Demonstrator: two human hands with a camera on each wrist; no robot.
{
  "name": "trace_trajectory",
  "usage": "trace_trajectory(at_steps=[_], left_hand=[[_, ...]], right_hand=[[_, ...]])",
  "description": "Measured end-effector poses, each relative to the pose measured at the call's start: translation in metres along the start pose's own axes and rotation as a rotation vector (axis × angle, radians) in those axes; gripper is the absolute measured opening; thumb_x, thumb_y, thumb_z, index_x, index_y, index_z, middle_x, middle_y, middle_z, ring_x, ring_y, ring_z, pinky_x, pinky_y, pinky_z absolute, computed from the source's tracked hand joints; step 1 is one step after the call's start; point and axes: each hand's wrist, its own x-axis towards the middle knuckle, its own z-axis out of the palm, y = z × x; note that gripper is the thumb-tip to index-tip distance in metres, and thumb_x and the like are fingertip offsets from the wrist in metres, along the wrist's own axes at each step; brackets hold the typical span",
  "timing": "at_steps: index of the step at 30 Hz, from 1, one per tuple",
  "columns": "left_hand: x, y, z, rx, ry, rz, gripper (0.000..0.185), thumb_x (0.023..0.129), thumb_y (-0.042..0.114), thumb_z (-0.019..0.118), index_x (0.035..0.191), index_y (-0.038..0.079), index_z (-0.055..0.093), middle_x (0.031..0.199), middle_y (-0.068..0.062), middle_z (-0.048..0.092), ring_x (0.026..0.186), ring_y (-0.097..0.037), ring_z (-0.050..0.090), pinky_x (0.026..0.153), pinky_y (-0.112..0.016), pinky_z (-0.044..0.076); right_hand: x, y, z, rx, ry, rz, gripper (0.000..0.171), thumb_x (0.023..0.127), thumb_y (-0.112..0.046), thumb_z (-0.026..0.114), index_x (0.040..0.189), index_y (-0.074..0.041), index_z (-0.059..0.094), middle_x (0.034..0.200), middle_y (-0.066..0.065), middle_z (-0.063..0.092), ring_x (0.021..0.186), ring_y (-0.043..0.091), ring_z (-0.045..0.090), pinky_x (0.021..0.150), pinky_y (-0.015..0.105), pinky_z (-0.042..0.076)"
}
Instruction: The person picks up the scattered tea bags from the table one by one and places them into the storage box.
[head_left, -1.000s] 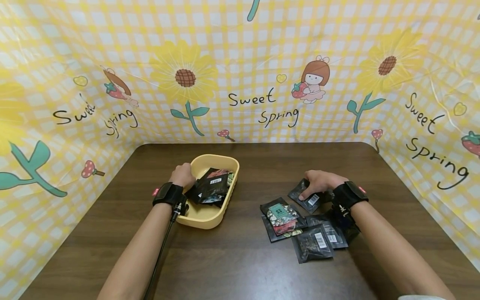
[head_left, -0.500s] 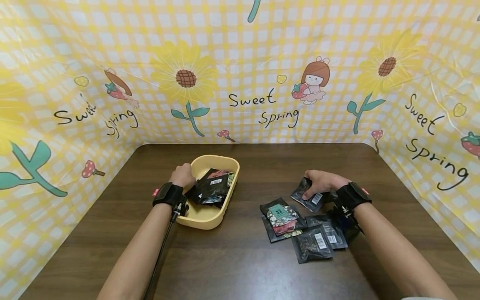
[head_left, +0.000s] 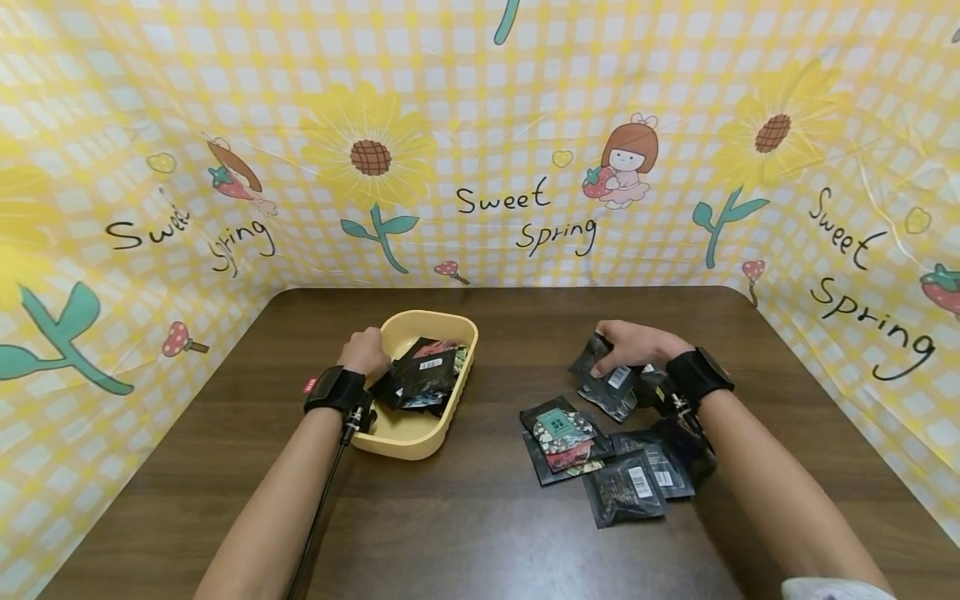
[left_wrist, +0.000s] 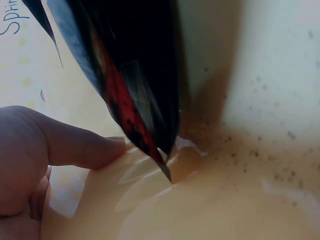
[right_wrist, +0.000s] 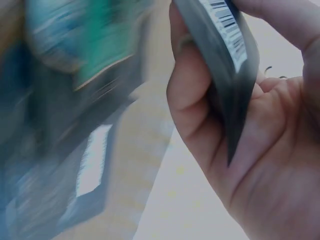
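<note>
A yellow plastic basket (head_left: 407,435) stands left of centre, holding several black sachets (head_left: 429,375). My left hand (head_left: 365,354) grips its left wall; in the left wrist view the thumb (left_wrist: 85,147) lies on the inner side, beside an upright sachet (left_wrist: 145,60). Over on the right, my right hand (head_left: 639,343) pinches a black sachet (head_left: 611,383) with a white barcode, held between thumb and fingers in the right wrist view. Just under it another sachet (head_left: 617,406) shows on the table. My right palm (right_wrist: 270,135) faces the wrist camera.
Nearer the front lies a loose pile: a floral sachet (head_left: 561,423) with a teal label, and a black sachet (head_left: 626,492) with its barcode up. More dark sachets are partly hidden under the right wrist. Yellow checked cloth (head_left: 495,108) hangs around the brown table (head_left: 450,533).
My right hand has moved slightly up and left, lifting the barcode sachet and uncovering another sachet below. My left hand and the basket have stayed in place.
</note>
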Motion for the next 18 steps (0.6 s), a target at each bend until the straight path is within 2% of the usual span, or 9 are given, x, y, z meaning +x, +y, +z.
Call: trace_trajectory(at_steps=[2,8,12,18], left_hand=[[0.001,-0.002,0.000,0.002,0.001,0.005,0.015,0.080,0.006,0.054,0.092,-0.004,0.054,0.083,-0.017,0.057,0.074,-0.031,0.053,0.067,-0.041,0.043],[0.001,0.000,-0.001,-0.001,-0.004,0.010,0.017,0.080,0.006,0.054,0.094,-0.004,0.055,0.084,-0.017,0.057,0.074,-0.031,0.054,0.067,-0.040,0.043],[0.003,0.000,-0.001,-0.005,-0.009,0.007,0.015,0.080,0.005,0.054,0.092,-0.003,0.054,0.082,-0.016,0.056,0.072,-0.030,0.053,0.065,-0.039,0.042],[0.003,-0.003,0.001,-0.004,-0.013,-0.001,0.012,0.079,0.005,0.053,0.089,-0.002,0.053,0.080,-0.016,0.055,0.070,-0.030,0.053,0.064,-0.038,0.042]], right_hand=[[0.007,-0.013,0.000,0.021,0.003,-0.027,0.042,0.084,-0.015,0.071,0.113,0.000,0.044,0.099,0.014,0.055,0.076,0.018,0.052,0.066,0.031,0.044],[0.036,-0.054,0.011,0.073,0.018,-0.071,0.045,0.084,-0.019,0.072,0.117,-0.006,0.045,0.108,0.014,0.057,0.088,0.020,0.061,0.071,0.031,0.053],[0.055,-0.090,0.019,0.019,0.038,-0.128,0.043,0.083,-0.022,0.073,0.115,-0.008,0.047,0.106,0.012,0.058,0.087,0.019,0.063,0.071,0.029,0.053],[0.074,-0.150,0.035,0.060,-0.015,-0.194,0.041,0.083,-0.019,0.073,0.112,-0.008,0.046,0.105,0.012,0.058,0.084,0.019,0.066,0.069,0.029,0.055]])
